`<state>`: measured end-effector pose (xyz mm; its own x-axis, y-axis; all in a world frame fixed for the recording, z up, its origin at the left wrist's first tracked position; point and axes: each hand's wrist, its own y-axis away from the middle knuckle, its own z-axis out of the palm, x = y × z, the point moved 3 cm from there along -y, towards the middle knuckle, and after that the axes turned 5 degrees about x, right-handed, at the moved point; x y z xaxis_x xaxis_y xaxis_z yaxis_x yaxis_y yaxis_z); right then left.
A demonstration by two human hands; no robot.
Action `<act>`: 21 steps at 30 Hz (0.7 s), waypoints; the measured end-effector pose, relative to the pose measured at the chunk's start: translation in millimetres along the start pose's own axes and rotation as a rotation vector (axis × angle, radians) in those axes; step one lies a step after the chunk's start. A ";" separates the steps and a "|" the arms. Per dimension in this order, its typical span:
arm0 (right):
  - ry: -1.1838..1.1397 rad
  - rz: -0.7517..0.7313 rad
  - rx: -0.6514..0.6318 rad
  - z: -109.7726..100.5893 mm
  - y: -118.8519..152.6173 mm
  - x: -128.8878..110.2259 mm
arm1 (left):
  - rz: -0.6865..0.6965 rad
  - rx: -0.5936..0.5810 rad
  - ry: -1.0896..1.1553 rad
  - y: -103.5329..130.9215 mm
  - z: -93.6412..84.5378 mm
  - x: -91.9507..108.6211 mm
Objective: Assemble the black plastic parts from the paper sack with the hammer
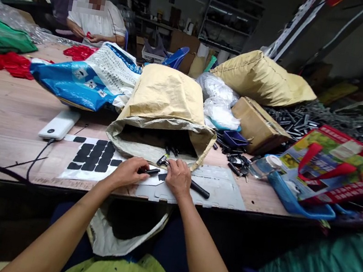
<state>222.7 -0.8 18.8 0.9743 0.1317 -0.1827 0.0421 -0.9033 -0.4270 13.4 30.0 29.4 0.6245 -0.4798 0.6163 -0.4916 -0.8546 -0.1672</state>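
Observation:
My left hand is closed on a short black rod, held over the table's front part. My right hand is closed round a small metal and black piece at the mouth of an open paper sack. Several black parts lie inside the sack's lip. Beside my right hand, a black tube rests on a grey sheet. Left of my left hand, a white sheet carries rows of black rounded pads.
A white power bank with a cable lies left. Right are a clear jar, black parts, a cardboard box and a blue tray holding a red bag. Two people sit at the far left. An open sack hangs below the table edge.

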 end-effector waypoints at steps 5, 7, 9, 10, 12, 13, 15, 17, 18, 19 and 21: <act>0.007 -0.020 0.011 1.7 1.8 -0.5 | 0.030 0.104 -0.050 7.1 19.7 1.1; 0.016 -0.022 0.006 2.3 1.1 0.1 | 0.035 0.126 -0.049 4.7 24.7 -1.5; 0.021 -0.020 -0.006 1.5 -1.1 1.2 | 0.040 0.129 -0.035 3.5 27.1 -4.8; 0.015 -0.020 -0.016 0.3 -2.6 1.8 | 0.040 0.125 -0.025 3.4 27.5 -6.2; -0.021 -0.027 -0.036 -4.3 -5.0 2.5 | 0.028 0.117 -0.011 3.7 27.1 -8.0; -0.053 -0.037 -0.041 -7.6 -5.5 2.3 | 0.021 0.116 -0.006 4.0 26.6 -8.2; -0.127 -0.048 -0.009 -16.6 -4.2 1.0 | 0.013 0.122 0.007 4.5 24.9 -7.2; -0.219 -0.041 0.040 -26.5 0.4 -1.6 | 0.010 0.132 0.026 4.8 23.1 -5.2; -0.263 -0.036 0.058 -31.1 3.7 -3.5 | 0.007 0.135 0.033 4.8 22.3 -4.2; -0.299 -0.033 0.070 -35.3 7.5 -5.5 | 0.004 0.134 0.037 4.9 21.6 -3.4; -0.347 -0.035 0.086 -42.3 15.4 -9.7 | -0.002 0.125 0.031 4.9 20.7 -2.2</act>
<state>223.2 -33.2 51.5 0.8388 0.3061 -0.4503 0.0407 -0.8599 -0.5089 22.2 22.7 11.3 0.6054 -0.4734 0.6398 -0.4094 -0.8746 -0.2597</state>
